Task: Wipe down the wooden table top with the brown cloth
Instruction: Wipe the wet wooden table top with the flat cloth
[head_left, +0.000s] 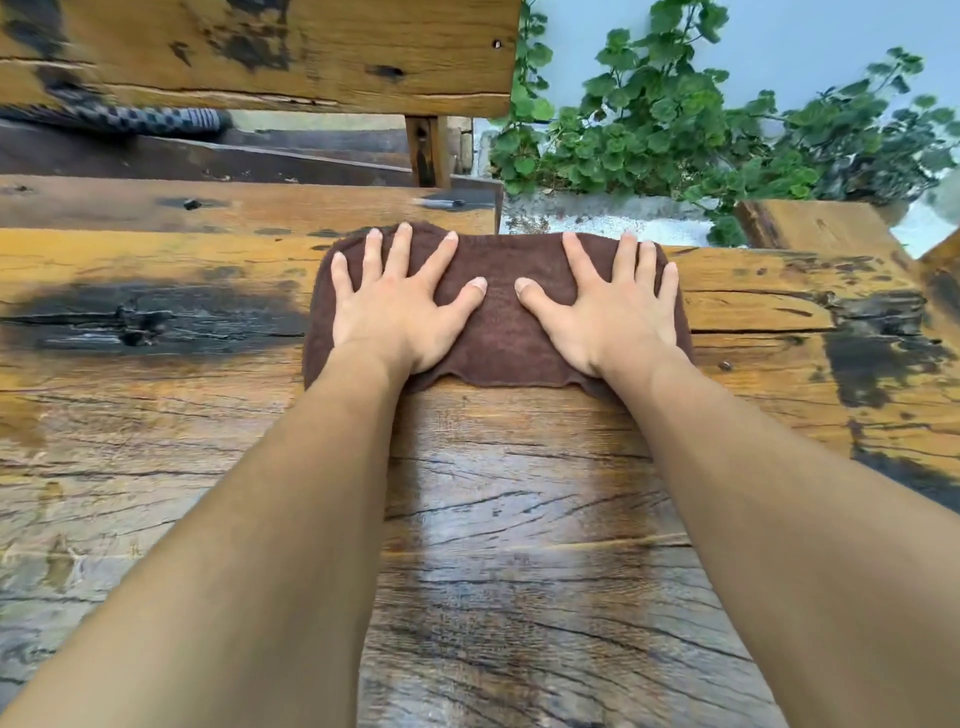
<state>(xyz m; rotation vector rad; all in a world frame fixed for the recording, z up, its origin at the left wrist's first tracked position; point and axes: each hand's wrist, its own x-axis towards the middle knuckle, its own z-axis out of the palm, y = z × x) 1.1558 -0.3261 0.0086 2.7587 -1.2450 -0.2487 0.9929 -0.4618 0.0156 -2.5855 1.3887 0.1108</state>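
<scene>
The brown cloth (498, 332) lies flat near the far edge of the wooden table top (519, 519). My left hand (395, 306) presses on its left half with fingers spread apart. My right hand (608, 306) rests flat on its right half, fingers also spread. Neither hand grips the cloth; both palms lie on top of it. The wood between my forearms, just in front of the cloth, looks darker and shiny. The planks to the left and right are yellowish with black stains.
Beyond the table stands a wooden bench with a seat plank (234, 205) and a backrest (285, 47). A checkered fabric item (156, 119) lies on the bench. A concrete planter (597, 218) with green leafy plants (675, 124) sits at the far right.
</scene>
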